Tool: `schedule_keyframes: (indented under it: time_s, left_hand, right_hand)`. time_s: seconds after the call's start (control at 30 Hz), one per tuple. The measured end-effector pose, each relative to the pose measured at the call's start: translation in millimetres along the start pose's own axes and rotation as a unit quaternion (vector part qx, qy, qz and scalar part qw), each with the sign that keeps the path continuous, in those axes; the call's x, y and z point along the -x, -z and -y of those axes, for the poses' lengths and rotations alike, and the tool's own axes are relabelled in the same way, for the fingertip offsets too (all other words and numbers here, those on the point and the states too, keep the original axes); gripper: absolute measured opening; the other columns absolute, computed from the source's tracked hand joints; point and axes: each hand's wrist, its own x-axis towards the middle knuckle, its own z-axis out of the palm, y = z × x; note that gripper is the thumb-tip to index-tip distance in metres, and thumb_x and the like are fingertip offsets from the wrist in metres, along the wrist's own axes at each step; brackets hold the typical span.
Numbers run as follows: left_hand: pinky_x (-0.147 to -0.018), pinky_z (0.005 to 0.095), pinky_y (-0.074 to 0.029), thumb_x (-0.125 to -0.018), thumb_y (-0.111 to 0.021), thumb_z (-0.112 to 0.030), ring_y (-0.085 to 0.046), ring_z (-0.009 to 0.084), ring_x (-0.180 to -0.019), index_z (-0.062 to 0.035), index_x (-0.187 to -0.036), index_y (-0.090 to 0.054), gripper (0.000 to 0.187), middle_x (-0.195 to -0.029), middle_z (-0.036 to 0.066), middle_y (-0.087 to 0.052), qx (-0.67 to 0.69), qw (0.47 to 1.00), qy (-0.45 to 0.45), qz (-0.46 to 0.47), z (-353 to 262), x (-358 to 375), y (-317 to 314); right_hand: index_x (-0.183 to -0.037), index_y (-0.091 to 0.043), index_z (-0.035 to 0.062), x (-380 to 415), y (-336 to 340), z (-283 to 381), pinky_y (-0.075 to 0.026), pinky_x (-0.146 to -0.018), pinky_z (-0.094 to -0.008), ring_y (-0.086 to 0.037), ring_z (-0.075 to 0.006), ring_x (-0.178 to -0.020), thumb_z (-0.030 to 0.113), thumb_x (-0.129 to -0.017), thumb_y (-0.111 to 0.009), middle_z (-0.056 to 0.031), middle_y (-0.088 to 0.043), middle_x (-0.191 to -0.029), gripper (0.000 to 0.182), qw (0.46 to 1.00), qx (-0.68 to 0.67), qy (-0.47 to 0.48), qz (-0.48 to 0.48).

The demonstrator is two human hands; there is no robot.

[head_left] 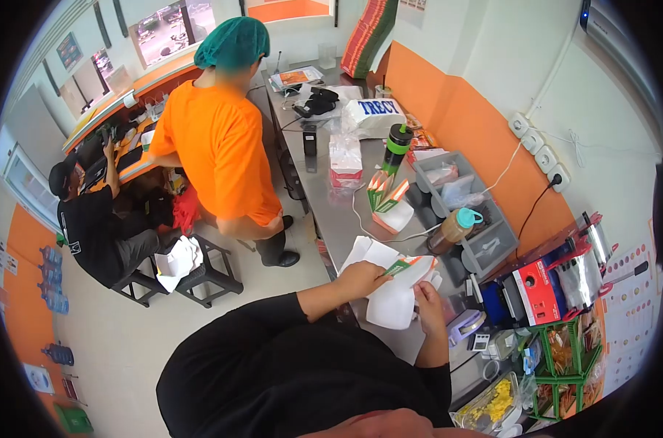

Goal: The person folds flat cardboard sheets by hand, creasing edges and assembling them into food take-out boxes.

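The person wears a black top with long sleeves pushed up the forearms.

Bright, even indoor light, daylight came through the windows (172, 29), soft shadows under the stools (200, 274), strong fisheye bending, black corners, slight blur toward edges.

box (393, 292): white, orange-green print | bottle (397, 146): green, black lid | shirt (218, 142): orange | hairnet (233, 42): green | bench (331, 212): grey steel
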Motion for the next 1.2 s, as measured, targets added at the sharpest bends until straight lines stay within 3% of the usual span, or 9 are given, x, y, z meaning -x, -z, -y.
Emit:
schedule_keyframes:
  time_s: [0.13, 0.27, 0.33, 0.4, 0.53, 0.6, 0.77, 0.9, 1.2]
  left_hand:
    - [-0.070, 0.0445, -0.050, -0.091, -0.063, -0.040, -0.066, 0.0365, -0.075, -0.0019, -0.087, -0.069, 0.039, -0.079, 0.022, -0.067, 0.017, 0.996, 0.041, 0.082, 0.1, -17.3, -6.1]
    - [-0.107, 0.0409, -0.038, -0.087, -0.070, -0.037, -0.050, 0.0375, -0.125, -0.0048, -0.137, -0.050, 0.064, -0.133, 0.022, -0.054, 0.157, 0.968, -0.150, 0.124, 42.8, -53.2, -24.4]
    - [-0.109, 0.0426, -0.035, -0.080, -0.077, -0.039, -0.044, 0.0370, -0.130, 0.0035, -0.145, -0.031, 0.091, -0.140, 0.026, -0.044, 0.210, 0.962, -0.022, -0.171, 86.6, -92.1, -52.6]
    - [-0.109, 0.0438, -0.034, -0.074, -0.082, -0.038, -0.043, 0.0371, -0.131, 0.0079, -0.146, -0.021, 0.105, -0.142, 0.028, -0.039, 0.085, 0.955, 0.163, -0.233, 109.8, -120.1, -55.4]
    - [-0.107, 0.0431, -0.037, -0.072, -0.082, -0.035, -0.046, 0.0382, -0.128, 0.0026, -0.145, -0.026, 0.099, -0.137, 0.025, -0.046, 0.097, 0.934, 0.202, -0.277, 151.9, -178.7, -65.5]
    - [-0.097, 0.0439, -0.045, -0.072, -0.083, -0.034, -0.054, 0.0394, -0.118, -0.0010, -0.137, -0.041, 0.084, -0.126, 0.024, -0.056, 0.197, 0.925, 0.069, -0.319, 159.1, -196.2, -59.9]
    - [-0.079, 0.0450, -0.050, -0.091, -0.065, -0.031, -0.067, 0.0352, -0.091, 0.0001, -0.111, -0.062, 0.037, -0.095, 0.021, -0.069, 0.168, 0.928, 0.235, -0.234, 160.8, -210.3, -47.7]
    - [-0.086, 0.0298, -0.048, -0.098, -0.057, -0.024, -0.059, 0.0101, -0.095, -0.0033, -0.122, -0.056, 0.032, -0.104, 0.004, -0.066, 0.390, 0.904, 0.110, -0.134, 172.6, -199.9, -54.9]
    - [-0.098, 0.0312, -0.043, -0.101, -0.053, -0.025, -0.052, 0.0129, -0.113, -0.0023, -0.135, -0.046, 0.042, -0.121, 0.005, -0.060, 0.367, 0.920, 0.030, 0.135, 20.8, -49.9, 15.3]
  right_hand:
    - [-0.119, -0.056, 0.0012, -9.9, 17.3, -35.0, -0.045, -0.088, -0.0272, -0.057, -0.0118, -0.100, 0.016, -0.100, -0.051, -0.0061, -0.063, -0.111, 0.024, 0.999, -0.047, -0.015, -0.005]
    - [-0.128, -0.052, 0.0002, -9.2, 24.7, -42.8, -0.045, -0.092, -0.0290, -0.058, -0.0158, -0.107, 0.016, -0.102, -0.047, -0.0089, -0.062, -0.117, 0.031, 0.992, -0.115, -0.041, -0.033]
    - [-0.127, -0.052, -0.0001, -7.8, 31.7, -45.7, -0.047, -0.090, -0.0300, -0.060, -0.0165, -0.105, 0.015, -0.102, -0.047, -0.0088, -0.062, -0.116, 0.030, 0.992, -0.116, -0.034, -0.033]
    - [-0.126, -0.053, -0.0003, -5.6, 36.3, -45.7, -0.049, -0.088, -0.0310, -0.061, -0.0173, -0.103, 0.015, -0.101, -0.047, -0.0088, -0.063, -0.115, 0.029, 0.993, -0.115, -0.025, -0.033]
    - [-0.128, -0.052, -0.0015, 3.3, 31.6, -30.9, -0.047, -0.090, -0.0301, -0.061, -0.0164, -0.104, 0.015, -0.102, -0.045, -0.0088, -0.063, -0.115, 0.032, 0.992, -0.115, -0.034, -0.048]
    - [-0.129, -0.052, -0.0023, 2.9, 32.7, -29.0, -0.046, -0.091, -0.0294, -0.060, -0.0156, -0.104, 0.015, -0.102, -0.045, -0.0091, -0.063, -0.116, 0.033, 0.993, -0.105, -0.021, -0.057]
    - [-0.124, -0.057, -0.0008, 5.9, 51.0, -42.8, -0.045, -0.091, -0.0286, -0.058, -0.0133, -0.103, 0.013, -0.101, -0.048, -0.0062, -0.063, -0.116, 0.029, 0.994, -0.056, -0.001, -0.092]
    - [-0.119, -0.058, -0.0032, 7.4, 68.7, -30.3, -0.045, -0.089, -0.0314, -0.059, -0.0165, -0.102, 0.015, -0.099, -0.052, -0.0111, -0.064, -0.113, 0.027, 0.974, 0.123, 0.110, -0.154]
    - [-0.115, -0.058, -0.0036, -4.2, 10.1, 82.7, -0.051, -0.075, -0.0392, -0.067, -0.0257, -0.089, 0.018, -0.097, -0.055, -0.0184, -0.068, -0.093, 0.028, 0.949, 0.246, 0.191, -0.049]
